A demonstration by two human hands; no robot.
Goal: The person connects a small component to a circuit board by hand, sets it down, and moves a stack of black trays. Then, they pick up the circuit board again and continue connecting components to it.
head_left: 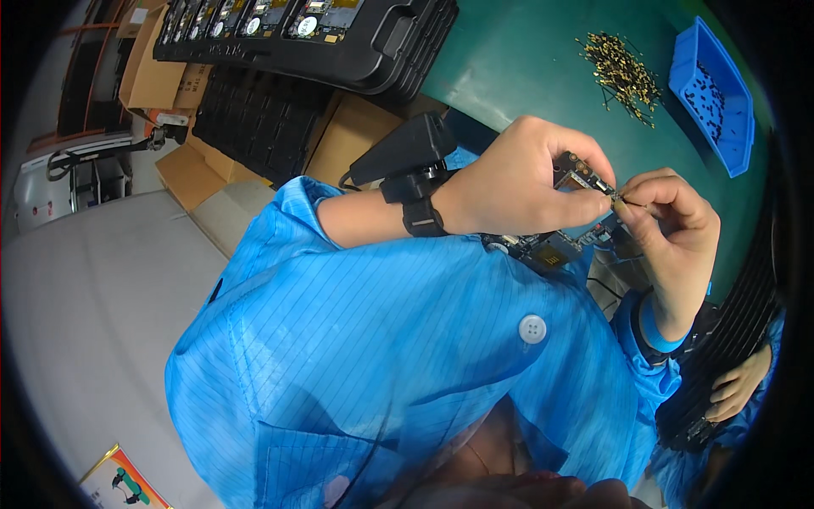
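My left hand [526, 187] is closed around a dark circuit board [551, 253], thumb on its face and fingers behind its far edge. Small metal and gold parts dot the board, which I hold up close to my chest. At the board's right edge my right hand [678, 222] makes a pinch, its thumb and forefinger almost meeting my left thumb. A thin piece shows between those fingertips, too small to name. Beyond my hands, on the green table [509, 64], lies a pile of small black and gold pieces with thin wire-like ends [621, 76].
A blue bin [739, 110] with small dark parts stands at the far right. Black trays [398, 42] holding several circuit boards are stacked at the upper left, near open cardboard boxes [343, 136]. Another person's hand [738, 386] is at the lower right, by a black ribbed surface.
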